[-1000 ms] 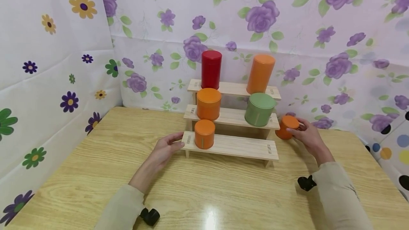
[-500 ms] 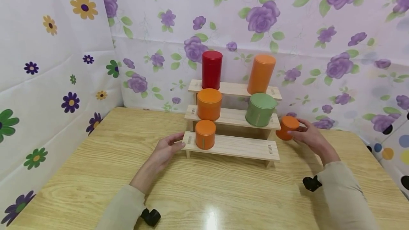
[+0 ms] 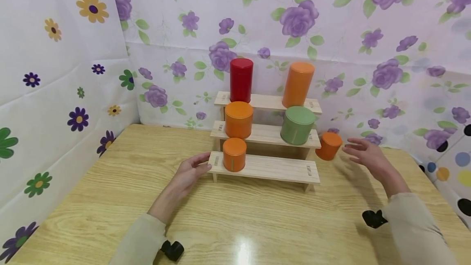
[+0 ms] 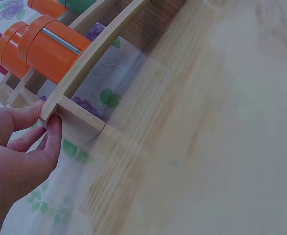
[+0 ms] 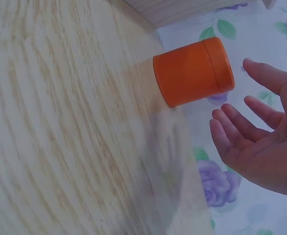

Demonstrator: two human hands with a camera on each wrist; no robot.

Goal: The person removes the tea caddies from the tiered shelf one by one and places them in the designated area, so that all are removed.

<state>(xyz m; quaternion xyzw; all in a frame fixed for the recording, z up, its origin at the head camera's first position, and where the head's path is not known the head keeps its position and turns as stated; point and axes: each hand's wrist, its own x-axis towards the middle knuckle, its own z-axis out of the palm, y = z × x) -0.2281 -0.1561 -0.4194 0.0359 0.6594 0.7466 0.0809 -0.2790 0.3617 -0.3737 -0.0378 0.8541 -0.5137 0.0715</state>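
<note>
A three-tier wooden shelf point(image 3: 276, 168) stands on the table. My left hand point(image 3: 189, 174) pinches the left end of its lowest board between thumb and fingers, as the left wrist view shows. A small orange canister point(image 3: 234, 155) sits near that end of the board. To the right of the shelf another small orange canister point(image 3: 329, 146) stands upright on the table. My right hand point(image 3: 369, 159) is just right of it, apart from it, fingers loosely spread with nothing between them; the right wrist view shows the gap beside the canister point(image 5: 192, 72).
On the middle tier are a wide orange canister point(image 3: 238, 120) and a green canister point(image 3: 298, 126). The top tier bears a tall red canister point(image 3: 241, 81) and a tall orange canister point(image 3: 298, 85). A flowered cloth point(image 3: 173, 32) hangs behind the wooden table point(image 3: 257, 220).
My right hand has let go of the small orange canister and drawn back to the right. The canister remains beside the shelf. My left hand keeps its hold on the board.
</note>
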